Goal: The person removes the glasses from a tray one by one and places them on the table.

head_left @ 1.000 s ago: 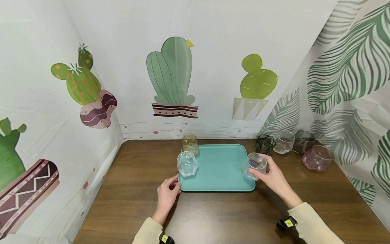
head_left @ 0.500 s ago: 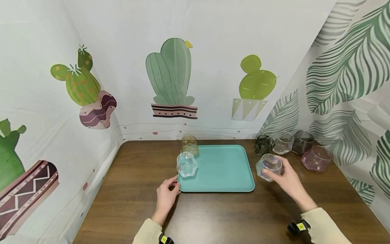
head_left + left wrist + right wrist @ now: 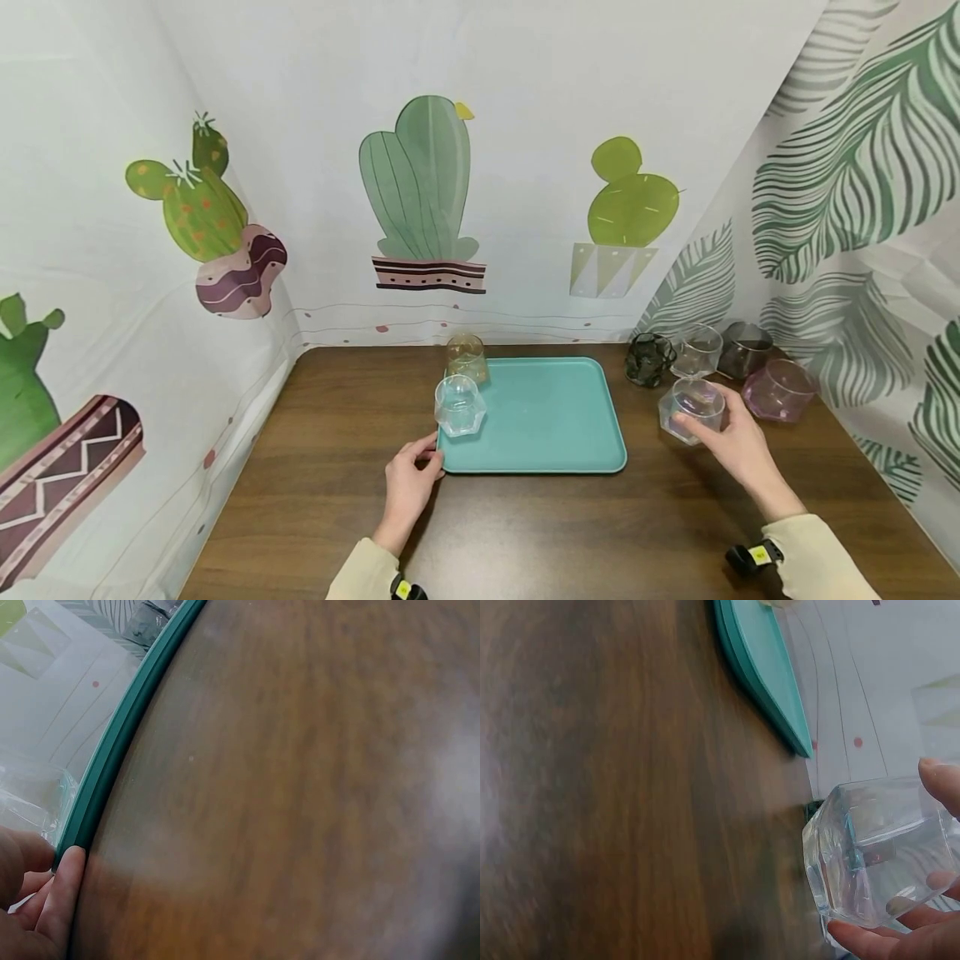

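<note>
My right hand (image 3: pixel 738 437) grips a clear faceted drinking glass (image 3: pixel 691 410) to the right of the tray, with thumb and fingers round its sides. In the right wrist view that glass (image 3: pixel 881 851) looks tilted, its base towards the table. My left hand (image 3: pixel 413 479) holds the near left corner of the teal tray (image 3: pixel 543 417); in the left wrist view its fingertips (image 3: pixel 73 862) pinch the tray's rim (image 3: pixel 112 761). Another clear glass (image 3: pixel 461 407) stands at the tray's left edge. Behind it, at the far left corner, is an amber glass (image 3: pixel 467 360).
At the back right stand a dark wavy glass (image 3: pixel 649 360), a clear glass (image 3: pixel 697 350), a smoky dark glass (image 3: pixel 744 350) and a pink glass (image 3: pixel 778 390). The wooden table (image 3: pixel 525 533) meets a cactus-print cloth (image 3: pixel 525 183) behind.
My right hand has carried the clear glass from over the tray's right edge to the right, off the tray. The left hand and the tray have stayed in place.
</note>
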`<state>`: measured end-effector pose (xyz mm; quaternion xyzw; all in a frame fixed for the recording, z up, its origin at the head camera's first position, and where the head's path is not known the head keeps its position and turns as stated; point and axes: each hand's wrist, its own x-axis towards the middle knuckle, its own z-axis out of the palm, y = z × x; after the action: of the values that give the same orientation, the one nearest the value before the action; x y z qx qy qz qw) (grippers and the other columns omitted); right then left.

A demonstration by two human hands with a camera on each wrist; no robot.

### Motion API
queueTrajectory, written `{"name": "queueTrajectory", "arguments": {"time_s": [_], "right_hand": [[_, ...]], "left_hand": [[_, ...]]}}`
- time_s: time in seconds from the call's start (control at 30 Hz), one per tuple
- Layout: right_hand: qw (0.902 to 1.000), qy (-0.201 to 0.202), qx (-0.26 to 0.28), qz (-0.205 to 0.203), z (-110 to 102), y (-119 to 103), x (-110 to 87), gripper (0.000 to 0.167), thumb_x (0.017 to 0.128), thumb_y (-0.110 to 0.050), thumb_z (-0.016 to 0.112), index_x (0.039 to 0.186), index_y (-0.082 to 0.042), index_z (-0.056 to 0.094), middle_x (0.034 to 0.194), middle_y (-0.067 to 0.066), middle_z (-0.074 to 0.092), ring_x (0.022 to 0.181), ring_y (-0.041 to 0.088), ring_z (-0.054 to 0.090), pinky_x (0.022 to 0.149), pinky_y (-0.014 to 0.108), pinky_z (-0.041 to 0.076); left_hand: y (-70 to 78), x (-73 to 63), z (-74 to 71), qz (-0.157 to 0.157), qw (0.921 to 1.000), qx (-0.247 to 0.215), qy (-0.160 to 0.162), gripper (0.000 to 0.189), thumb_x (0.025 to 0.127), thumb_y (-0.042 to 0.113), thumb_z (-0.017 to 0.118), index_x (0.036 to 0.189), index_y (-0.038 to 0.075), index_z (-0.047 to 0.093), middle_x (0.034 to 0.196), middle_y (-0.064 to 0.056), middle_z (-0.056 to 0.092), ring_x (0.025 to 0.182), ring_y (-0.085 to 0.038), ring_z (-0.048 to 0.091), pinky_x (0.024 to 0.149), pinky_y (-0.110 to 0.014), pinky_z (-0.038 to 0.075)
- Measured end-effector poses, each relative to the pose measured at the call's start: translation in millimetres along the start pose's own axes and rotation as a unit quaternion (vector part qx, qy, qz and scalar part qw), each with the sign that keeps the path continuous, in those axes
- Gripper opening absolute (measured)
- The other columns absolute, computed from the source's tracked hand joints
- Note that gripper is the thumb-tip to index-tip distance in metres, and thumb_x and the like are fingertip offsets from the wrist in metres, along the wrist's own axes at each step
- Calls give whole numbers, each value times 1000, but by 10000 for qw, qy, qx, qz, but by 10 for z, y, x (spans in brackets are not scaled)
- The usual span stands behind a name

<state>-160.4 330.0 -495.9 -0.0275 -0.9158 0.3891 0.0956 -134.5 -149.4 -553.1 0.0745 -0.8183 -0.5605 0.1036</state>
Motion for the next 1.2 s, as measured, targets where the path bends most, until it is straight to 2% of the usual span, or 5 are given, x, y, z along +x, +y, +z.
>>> {"name": "queueTrajectory", "arguments": {"time_s": [0.13,0.33,0.53,0.7,1.2], "right_hand": [[9999,-2,19,125,-57,47,20,84,94,-36,78,153,7,34,136,37,50,112,50,53,85,56,48],[9995,145,-122,271,-126,104,52,86,95,-40,75,154,6,33,130,35,53,103,43,53,73,40,45],[9988,306,32,389,-159,189,118,88,96,-39,74,154,10,30,141,42,45,118,54,48,89,65,45],[9972,602,142,408,-149,244,192,85,95,-37,75,152,11,33,143,41,44,129,59,43,100,71,40],[9943,907,53,558,-74,312,272,82,95,-35,74,151,9,34,135,38,50,110,47,51,82,47,41]], "left_hand": [[0,-1,1,6,10000,-17,5,32,94,-3,71,125,2,75,105,-13,71,94,-22,69,67,-19,64],[2,-2,3,20,10000,-18,2,32,94,-4,71,125,2,75,105,-13,71,94,-21,69,67,-19,64],[4,-6,3,22,10000,-21,-16,32,94,-4,71,125,2,75,105,-13,71,94,-21,68,68,-19,64],[6,-8,6,25,10000,-9,-18,32,94,-4,71,125,2,75,105,-13,71,94,-22,69,67,-19,64],[-7,3,2,8,10000,-57,-38,32,94,-3,71,126,2,75,104,-13,70,94,-21,68,68,-19,64]]}}
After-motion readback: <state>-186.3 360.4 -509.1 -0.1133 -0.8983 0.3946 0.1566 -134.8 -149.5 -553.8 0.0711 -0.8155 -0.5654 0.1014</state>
